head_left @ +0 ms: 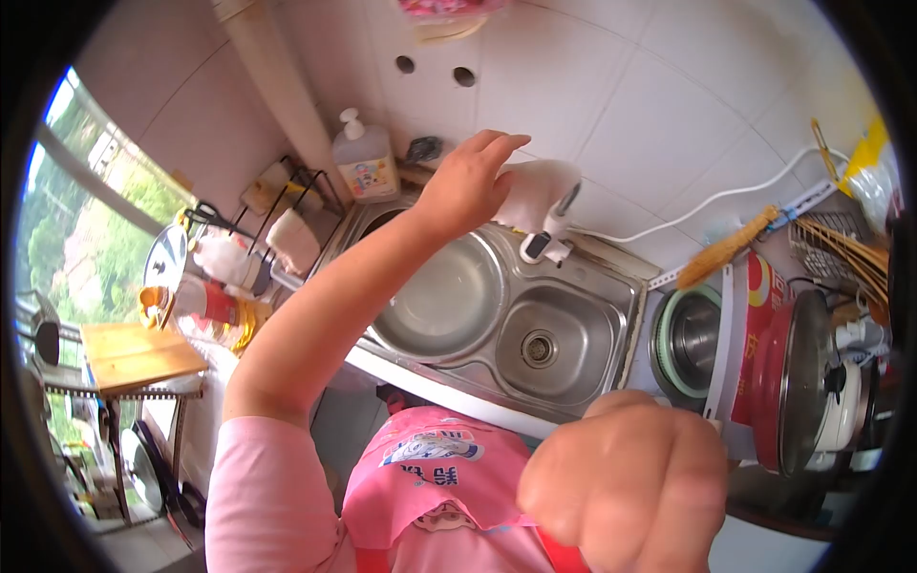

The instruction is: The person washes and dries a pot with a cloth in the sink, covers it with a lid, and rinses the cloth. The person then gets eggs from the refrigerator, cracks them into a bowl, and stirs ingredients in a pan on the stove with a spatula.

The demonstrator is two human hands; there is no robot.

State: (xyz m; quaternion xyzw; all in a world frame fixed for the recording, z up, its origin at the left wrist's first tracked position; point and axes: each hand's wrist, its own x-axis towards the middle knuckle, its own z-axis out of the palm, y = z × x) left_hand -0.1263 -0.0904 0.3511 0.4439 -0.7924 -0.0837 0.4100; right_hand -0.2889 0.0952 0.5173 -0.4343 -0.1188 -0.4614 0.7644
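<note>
My left hand (470, 183) reaches out over the back of the sink, its fingers stretched and apart, with nothing visible in them. Just right of it is a whitish, crumpled-looking thing (540, 191), which I cannot identify, behind the faucet (546, 246). Below my left forearm a wide round metal basin (441, 301) fills the larger sink bowl. The smaller sink bowl (565, 329) shows its drain strainer. Close to the camera, my right hand (630, 487) is curled with its knuckles up, slightly blurred. Anything inside its fingers is hidden.
A pump bottle (367, 164) stands at the sink's back left corner. Oil bottles (215, 315) and a wooden board (143, 355) are at the left. Nested bowls (690, 339), a brush (731, 253) and a lidded red pot (793, 382) crowd the right side.
</note>
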